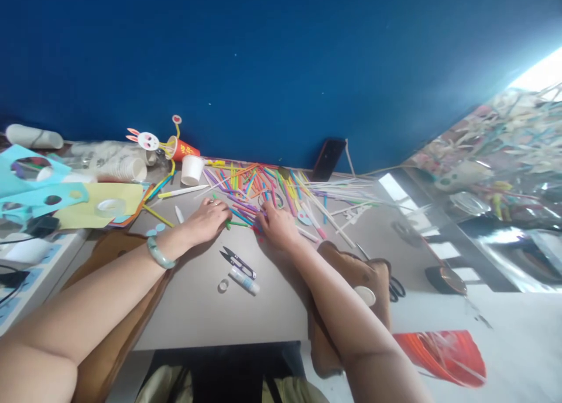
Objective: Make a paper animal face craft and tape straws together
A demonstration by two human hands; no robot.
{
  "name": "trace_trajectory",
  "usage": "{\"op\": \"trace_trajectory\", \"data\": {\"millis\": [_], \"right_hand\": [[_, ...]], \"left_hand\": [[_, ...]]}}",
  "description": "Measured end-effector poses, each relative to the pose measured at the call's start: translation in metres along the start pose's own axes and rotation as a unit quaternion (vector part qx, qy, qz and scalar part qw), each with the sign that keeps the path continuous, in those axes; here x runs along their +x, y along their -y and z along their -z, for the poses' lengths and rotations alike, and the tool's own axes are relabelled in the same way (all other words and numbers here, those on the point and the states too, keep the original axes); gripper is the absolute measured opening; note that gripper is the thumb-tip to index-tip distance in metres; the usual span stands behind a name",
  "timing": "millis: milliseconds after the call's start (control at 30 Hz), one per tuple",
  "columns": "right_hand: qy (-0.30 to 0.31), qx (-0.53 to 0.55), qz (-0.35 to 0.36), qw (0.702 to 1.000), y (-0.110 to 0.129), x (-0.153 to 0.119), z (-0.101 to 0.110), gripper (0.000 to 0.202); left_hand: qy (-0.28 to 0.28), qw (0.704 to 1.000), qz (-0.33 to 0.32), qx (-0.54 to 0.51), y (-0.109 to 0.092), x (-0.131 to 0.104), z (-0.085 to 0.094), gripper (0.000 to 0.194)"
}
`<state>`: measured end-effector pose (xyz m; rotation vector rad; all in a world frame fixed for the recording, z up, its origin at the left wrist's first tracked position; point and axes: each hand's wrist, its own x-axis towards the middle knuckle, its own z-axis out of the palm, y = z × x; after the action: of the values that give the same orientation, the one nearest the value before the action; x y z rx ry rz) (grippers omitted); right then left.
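My left hand (209, 220), with a ring on one finger and a jade-green bangle at the wrist, is closed, its fingertips on a thin green straw (239, 224). That straw reaches across toward my right hand (280, 226). My right hand's fingers are bent down at the front of a heap of coloured straws (250, 183); what they grip is hidden. Purple and blue straws lie between the two hands. Small red pieces (259, 233) show under my right thumb. Nearer to me lie black thread snips (237, 262), a glue stick (244, 281) and a small clear ring (223, 285).
A white paper cup (192, 170) and a red cup with a paper rabbit (148, 141) stand back left. Coloured card sheets (99, 207) are at left. A phone (328, 159) leans against the blue wall. Brown cushions (360, 274) flank the table front; black-handled scissors (396, 289) lie right.
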<state>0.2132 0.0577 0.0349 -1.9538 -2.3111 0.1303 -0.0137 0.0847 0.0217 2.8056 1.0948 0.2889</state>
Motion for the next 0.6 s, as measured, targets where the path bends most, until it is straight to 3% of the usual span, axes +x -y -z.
{"op": "trace_trajectory", "data": {"millis": [200,400,600], "right_hand": [[-0.006,0.007,0.046,0.999,-0.006,0.000,-0.008,0.017],[-0.018,0.018,0.040,0.999,-0.007,0.000,-0.009,0.017],[-0.051,0.041,0.080,0.995,-0.007,0.000,-0.009,0.017]], "left_hand": [[-0.023,0.999,0.034,-0.010,0.000,0.004,-0.008,0.027],[-0.051,0.996,0.068,-0.004,0.004,0.010,-0.024,0.036],[-0.053,0.995,0.082,-0.012,0.006,0.012,-0.026,0.029]]}}
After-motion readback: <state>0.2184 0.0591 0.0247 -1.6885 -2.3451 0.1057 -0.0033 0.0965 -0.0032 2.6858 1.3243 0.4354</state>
